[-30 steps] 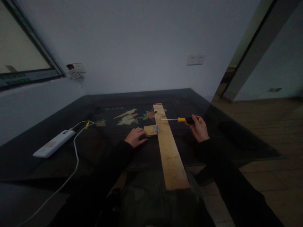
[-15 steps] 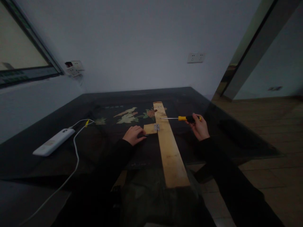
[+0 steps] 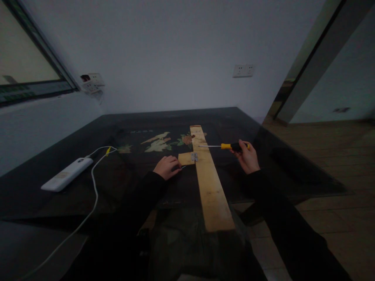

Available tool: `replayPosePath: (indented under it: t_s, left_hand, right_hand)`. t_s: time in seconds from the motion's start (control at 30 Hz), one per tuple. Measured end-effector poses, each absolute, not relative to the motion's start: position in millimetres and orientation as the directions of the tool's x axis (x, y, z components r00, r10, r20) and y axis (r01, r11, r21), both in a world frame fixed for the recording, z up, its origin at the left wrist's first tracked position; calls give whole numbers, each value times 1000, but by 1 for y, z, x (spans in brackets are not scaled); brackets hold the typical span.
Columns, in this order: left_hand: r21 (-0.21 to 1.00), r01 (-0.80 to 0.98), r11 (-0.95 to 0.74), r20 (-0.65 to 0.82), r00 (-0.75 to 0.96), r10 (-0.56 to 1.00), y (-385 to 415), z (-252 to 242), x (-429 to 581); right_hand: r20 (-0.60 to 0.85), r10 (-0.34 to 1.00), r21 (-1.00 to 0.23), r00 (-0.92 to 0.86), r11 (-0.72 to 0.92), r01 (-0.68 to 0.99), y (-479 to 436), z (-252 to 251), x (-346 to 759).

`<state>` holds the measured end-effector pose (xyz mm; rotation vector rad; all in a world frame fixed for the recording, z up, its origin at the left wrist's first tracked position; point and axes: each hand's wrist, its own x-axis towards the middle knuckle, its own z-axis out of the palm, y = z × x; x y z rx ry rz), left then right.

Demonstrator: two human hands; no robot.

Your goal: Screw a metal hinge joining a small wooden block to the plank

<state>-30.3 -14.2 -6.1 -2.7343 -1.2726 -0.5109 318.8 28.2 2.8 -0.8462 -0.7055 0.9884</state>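
The plank lies right of the left hand, whose grasp I cannot tell, and left of the right hand, gripping a screwdriver.

Free: btw L hand & cable | Obst: plank ctr, screwdriver

The left arm and right arm reached forward in dark sleeves, the 2 hands well apart. The left hand lay back upward, fingers bent, thumb just on their nearer side. The right hand was curled in a grip, its cuff just behind it.
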Motion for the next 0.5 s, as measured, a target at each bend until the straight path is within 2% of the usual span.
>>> replayPosePath:
  t_s: [0.5]
  left_hand:
    - [202,689,-696,335,619,710,-20,-2,-22]
  right_hand:
    - [107,912,-863,396,283,-418,27,5,319]
